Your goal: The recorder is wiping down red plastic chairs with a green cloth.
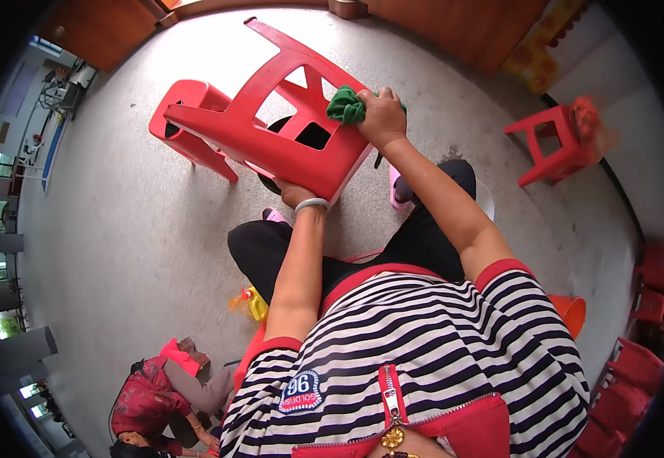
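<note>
A red plastic stool (314, 166) is tilted on its side in front of me, its legs pointing up and to the left. My left hand (296, 193) grips the seat end from below, near a bracelet on the wrist. In my right hand (383, 114) is a bunched green cloth (345, 105), pressed against the stool's upper right side near the seat. Through the stool's side opening a dark round object shows partly; what it is I cannot tell.
Another red stool (189, 91) stands behind on the grey floor (137, 240). To the right is a red stool (552, 140) with an orange-red plastic bag (592, 126). A yellow bottle (257, 304), an orange bucket (571, 312), stacked red chairs (623, 395) and a bending person (149, 395) are nearby.
</note>
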{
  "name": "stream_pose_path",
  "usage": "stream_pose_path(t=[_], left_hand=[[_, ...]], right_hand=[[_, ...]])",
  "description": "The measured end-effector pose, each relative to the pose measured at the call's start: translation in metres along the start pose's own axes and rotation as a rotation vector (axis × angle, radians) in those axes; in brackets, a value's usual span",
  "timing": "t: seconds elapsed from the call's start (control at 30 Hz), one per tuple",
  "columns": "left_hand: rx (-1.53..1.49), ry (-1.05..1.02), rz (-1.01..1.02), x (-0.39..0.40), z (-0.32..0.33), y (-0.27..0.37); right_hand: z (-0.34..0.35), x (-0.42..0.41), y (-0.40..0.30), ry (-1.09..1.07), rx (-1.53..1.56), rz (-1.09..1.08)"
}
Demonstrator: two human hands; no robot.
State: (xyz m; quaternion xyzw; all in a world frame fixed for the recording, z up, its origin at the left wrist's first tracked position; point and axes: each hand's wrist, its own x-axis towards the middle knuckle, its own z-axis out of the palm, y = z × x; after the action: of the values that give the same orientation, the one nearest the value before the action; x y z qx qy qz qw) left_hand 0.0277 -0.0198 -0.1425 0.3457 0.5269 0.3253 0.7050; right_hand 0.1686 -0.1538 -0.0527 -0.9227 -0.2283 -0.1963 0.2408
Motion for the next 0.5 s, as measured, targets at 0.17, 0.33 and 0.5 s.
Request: stream_pose_path(t=[0.17, 0.33, 0.5], left_hand=[[-0.276, -0.074, -0.115, -0.005, -0.002, 0.007], [-0.4, -0.167, -0.141, 0.012, -0.01, 0.0], [-0.204, -0.126, -0.112, -0.009, -0.007, 0.0]], right_hand=[[0.008, -0.051, -0.042, -0.013, 0.153, -0.15], [-0.005, -0.068, -0.056, -0.066, 0.224, -0.347], [0.01, -0.012, 0.006, 0.051, 0.09, 0.021]])
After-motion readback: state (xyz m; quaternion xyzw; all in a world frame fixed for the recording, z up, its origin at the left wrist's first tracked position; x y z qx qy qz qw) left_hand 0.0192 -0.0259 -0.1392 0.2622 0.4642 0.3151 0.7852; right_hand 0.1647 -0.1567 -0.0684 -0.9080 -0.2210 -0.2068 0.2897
